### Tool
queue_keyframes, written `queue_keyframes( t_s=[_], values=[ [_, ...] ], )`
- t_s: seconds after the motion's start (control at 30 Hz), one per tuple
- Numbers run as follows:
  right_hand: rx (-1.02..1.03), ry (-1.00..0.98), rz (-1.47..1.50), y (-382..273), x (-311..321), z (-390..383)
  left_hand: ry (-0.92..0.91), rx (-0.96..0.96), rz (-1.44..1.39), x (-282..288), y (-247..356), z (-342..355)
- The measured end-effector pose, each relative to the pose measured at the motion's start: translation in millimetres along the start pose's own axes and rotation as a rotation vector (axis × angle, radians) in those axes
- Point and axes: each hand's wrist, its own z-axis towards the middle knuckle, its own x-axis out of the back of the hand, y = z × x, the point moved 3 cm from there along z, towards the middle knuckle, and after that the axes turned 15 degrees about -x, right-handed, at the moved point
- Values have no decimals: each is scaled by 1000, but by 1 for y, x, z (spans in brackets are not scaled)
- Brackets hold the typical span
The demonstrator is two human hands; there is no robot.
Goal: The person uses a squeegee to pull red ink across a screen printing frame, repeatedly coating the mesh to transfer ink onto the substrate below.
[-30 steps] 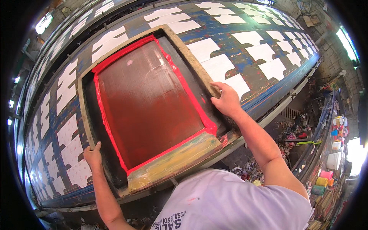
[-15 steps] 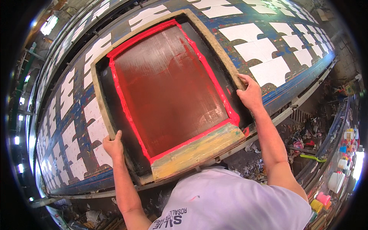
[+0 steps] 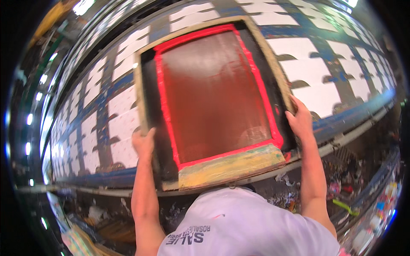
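Note:
A large screen-printing frame (image 3: pixel 192 34) with a wooden rim spans the middle of the view, tilted slightly, over the long table's near edge. Its dark reddish-brown mesh (image 3: pixel 213 102) is bordered by bright red, with black margins outside that. Yellowish, paint-stained tape (image 3: pixel 230 167) covers its near end. My left hand (image 3: pixel 144 143) grips the left rim, thumb on top. On the opposite side, my right hand (image 3: pixel 300 119) holds the right rim, with its thumb over the edge. The undersides of both grips are hidden.
White cut pieces (image 3: pixel 314 70) lie in rows across the blue, paint-marked table (image 3: pixel 102 128). A metal rail (image 3: pixel 341 143) runs along its near edge. Scraps litter the floor below; coloured containers (image 3: pixel 376 222) stand at the lower right.
The view has turned, so frame, table and hands appear further right, and the frame looks straighter. Both hands keep their hold on the rim.

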Motion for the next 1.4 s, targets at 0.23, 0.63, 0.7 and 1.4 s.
queue_keyframes(
  t_s=[0.23,0.63,0.7,1.4],
  values=[
    [687,-323,-23,-94,15,-135,-86,55,76,-7,2,-2],
    [834,-354,-340,-179,-50,-210,20,19,-45,-6,9,-7],
    [772,-435,-454,-192,-60,-208,70,-5,-60,-4,11,-9],
    [820,-143,-410,-203,-118,-169,14,-7,-63,-7,12,-9]
  ],
)
